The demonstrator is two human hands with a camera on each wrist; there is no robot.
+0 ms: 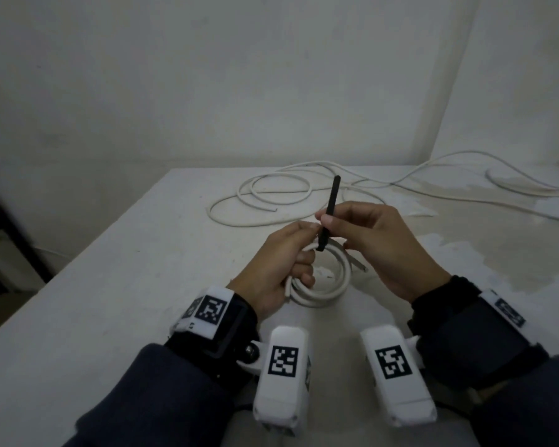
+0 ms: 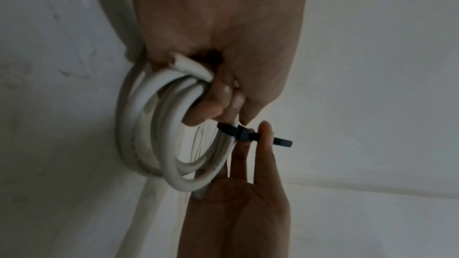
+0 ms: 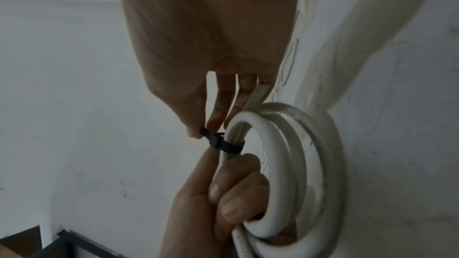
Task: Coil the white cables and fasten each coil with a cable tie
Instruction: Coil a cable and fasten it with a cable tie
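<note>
**White cable coil with black tie, held over desk**

White cable coil (image 1: 320, 279): several round loops gathered together, held just above the near middle of the desk (image 1: 110, 285). One cut end sticks out at the right side of the coil, another at the near left by the palm.

Left hand (image 1: 281, 269): fingers curled through the ring and closed round the bundled strands on the left side of the coil; the forefinger reaches up along the bundle to the tie's head, as the right wrist view shows.

Cable tie (image 1: 328, 214): black, looped once round the bundle at the far side of the coil, its loop sitting close on the strands in the right wrist view (image 3: 223, 144). The free tail stands nearly upright above the coil, leaning slightly right.

Right hand (image 1: 378, 246): thumb and forefinger pinched together on the tie's tail just above the head; the other fingers are loosely bent beside the coil.

Loose white cable (image 1: 271, 201): uncoiled, lying in wide loops on the far part of the desk, well apart from the held coil, with a long run trailing off to the far right edge.

Wrist cameras: white housings with black-and-white square markers, strapped on both dark sleeves.

Surroundings: pale walls behind the desk; dark frame at the left edge.
</note>
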